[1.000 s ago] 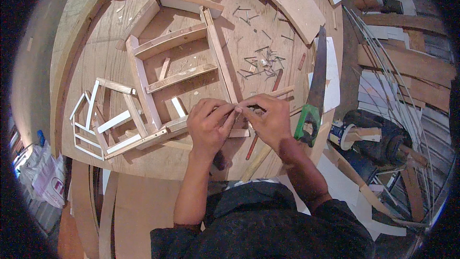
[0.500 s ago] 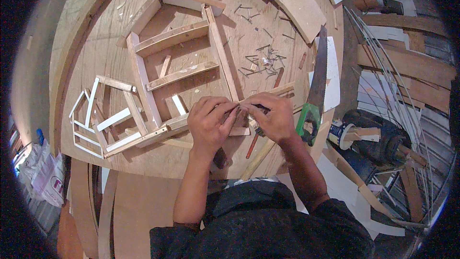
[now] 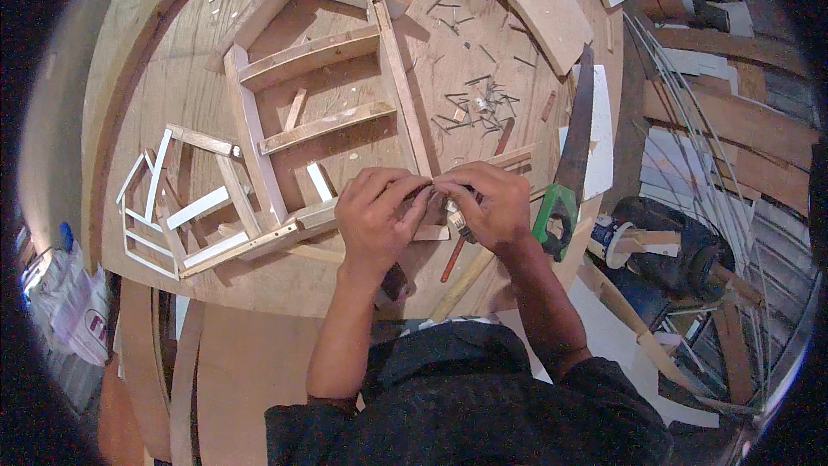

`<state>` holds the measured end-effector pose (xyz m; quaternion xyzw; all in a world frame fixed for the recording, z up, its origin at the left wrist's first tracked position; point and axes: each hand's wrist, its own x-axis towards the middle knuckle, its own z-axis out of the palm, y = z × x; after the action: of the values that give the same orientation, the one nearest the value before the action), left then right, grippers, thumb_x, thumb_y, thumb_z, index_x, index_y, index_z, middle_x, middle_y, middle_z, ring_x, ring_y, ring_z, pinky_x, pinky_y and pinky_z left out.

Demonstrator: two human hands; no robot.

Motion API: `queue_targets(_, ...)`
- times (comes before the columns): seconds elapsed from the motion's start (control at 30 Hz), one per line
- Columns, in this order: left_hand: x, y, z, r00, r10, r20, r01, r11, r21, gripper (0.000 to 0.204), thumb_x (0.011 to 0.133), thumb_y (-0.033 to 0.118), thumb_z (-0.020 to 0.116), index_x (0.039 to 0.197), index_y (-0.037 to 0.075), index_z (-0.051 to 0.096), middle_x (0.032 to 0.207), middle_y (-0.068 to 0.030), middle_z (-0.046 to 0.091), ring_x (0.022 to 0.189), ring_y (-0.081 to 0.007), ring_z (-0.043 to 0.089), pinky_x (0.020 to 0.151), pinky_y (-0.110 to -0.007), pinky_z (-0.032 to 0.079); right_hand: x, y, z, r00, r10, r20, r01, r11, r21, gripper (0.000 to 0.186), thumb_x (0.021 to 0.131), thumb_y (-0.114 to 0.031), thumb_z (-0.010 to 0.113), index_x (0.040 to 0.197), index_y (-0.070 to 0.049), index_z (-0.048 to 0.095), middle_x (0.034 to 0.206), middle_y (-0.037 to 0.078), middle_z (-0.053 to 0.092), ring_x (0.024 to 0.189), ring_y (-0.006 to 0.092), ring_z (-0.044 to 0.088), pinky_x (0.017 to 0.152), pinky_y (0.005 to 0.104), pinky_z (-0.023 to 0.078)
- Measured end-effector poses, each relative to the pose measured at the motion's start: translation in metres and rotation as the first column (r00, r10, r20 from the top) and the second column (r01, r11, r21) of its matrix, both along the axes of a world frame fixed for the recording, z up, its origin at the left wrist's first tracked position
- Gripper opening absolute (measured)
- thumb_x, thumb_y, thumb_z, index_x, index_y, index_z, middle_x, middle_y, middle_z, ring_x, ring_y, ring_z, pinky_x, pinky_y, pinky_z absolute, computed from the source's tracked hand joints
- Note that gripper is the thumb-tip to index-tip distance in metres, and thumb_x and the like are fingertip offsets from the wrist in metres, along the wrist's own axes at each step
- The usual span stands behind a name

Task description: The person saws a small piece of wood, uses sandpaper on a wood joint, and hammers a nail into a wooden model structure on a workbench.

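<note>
My left hand [image 3: 377, 217] and my right hand [image 3: 490, 209] meet at the near right corner of a house-shaped wooden frame [image 3: 402, 95]. Thumbs and forefingers are pinched together at the tips there. What lies between them, if anything, is too small and covered to make out. Two slats cross the inside of the frame, which lies flat on the plywood table [image 3: 259, 293]. Under my right hand, a thin red stick [image 3: 452, 261] and a partly hidden dark-and-light object show. A dark piece [image 3: 394, 282] lies below my left hand.
Loose nails [image 3: 479, 105] are piled beyond my hands. A handsaw [image 3: 559, 216] with a green handle lies to the right. Smaller wood-and-white-strip frames [image 3: 205, 140] lie left. Boards [image 3: 543, 13] cover the far right. Off the table's right edge stands a white tub [image 3: 610, 240].
The view has shifted slightly, so the table and frames sit a little further left. My hands stay pinched at the same corner, with only slight finger movement.
</note>
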<state>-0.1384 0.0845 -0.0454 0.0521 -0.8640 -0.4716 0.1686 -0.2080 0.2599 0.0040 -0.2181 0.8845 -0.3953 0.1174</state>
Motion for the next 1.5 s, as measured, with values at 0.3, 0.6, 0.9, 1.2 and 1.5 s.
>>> queue_targets(0.3,-0.001,0.0,0.002,1.0,-0.001,-0.002,0.001,1.0,0.02,0.017,0.076,0.014,0.086,0.093,0.013,0.08,0.091,-0.002,0.072,0.086,-0.0241,0.068,0.074,-0.038,0.054,0.002,0.001,-0.004,0.99,0.067,-0.122,-0.068,0.998,0.003,0.011,0.089,-0.003,0.076,0.1,-0.002,0.079,0.096,0.015,0.078,0.085,0.029,0.077,0.076,0.0366,0.061)
queue_targets(0.6,-0.001,-0.001,0.004,0.999,0.011,0.044,-0.012,1.0,0.01,0.017,0.076,0.014,0.086,0.092,0.013,0.081,0.091,-0.002,0.072,0.086,-0.0239,0.069,0.075,-0.039,0.055,-0.002,0.001,0.0,0.983,0.129,-0.133,-0.126,0.992,0.032,0.011,0.089,-0.001,0.074,0.101,-0.002,0.077,0.097,0.015,0.076,0.088,0.0312,0.076,0.077,0.0388,0.061)
queue_targets(0.9,-0.001,0.0,0.002,1.0,0.02,0.008,-0.021,1.0,0.011,0.018,0.074,0.015,0.087,0.092,0.012,0.081,0.092,-0.0024,0.072,0.086,-0.0246,0.069,0.075,-0.038,0.055,-0.001,0.0,-0.003,0.979,0.122,-0.164,-0.115,0.992,0.048,0.016,0.086,-0.002,0.077,0.102,-0.004,0.079,0.096,0.013,0.076,0.087,0.0299,0.075,0.077,0.0381,0.06)
queue_targets(1.2,-0.001,-0.002,0.003,1.0,-0.001,0.014,0.0,0.997,0.072,0.018,0.074,0.012,0.086,0.092,0.012,0.083,0.092,-0.002,0.074,0.087,-0.0244,0.069,0.076,-0.038,0.056,0.014,0.004,-0.018,0.964,0.038,-0.263,-0.033,0.999,0.024,0.022,0.081,-0.003,0.082,0.102,-0.01,0.084,0.092,0.011,0.078,0.087,0.027,0.075,0.076,0.0359,0.06)
queue_targets(1.5,0.0,-0.001,0.005,0.999,0.012,0.052,-0.012,1.0,0.015,0.022,0.071,0.012,0.087,0.093,0.014,0.082,0.095,-0.0007,0.074,0.092,-0.0256,0.068,0.083,-0.04,0.053,0.014,-0.001,-0.01,0.996,-0.058,-0.072,0.055,0.998,-0.044,0.023,0.082,-0.001,0.084,0.104,-0.009,0.084,0.096,0.01,0.079,0.087,0.0223,0.075,0.079,0.0327,0.059)
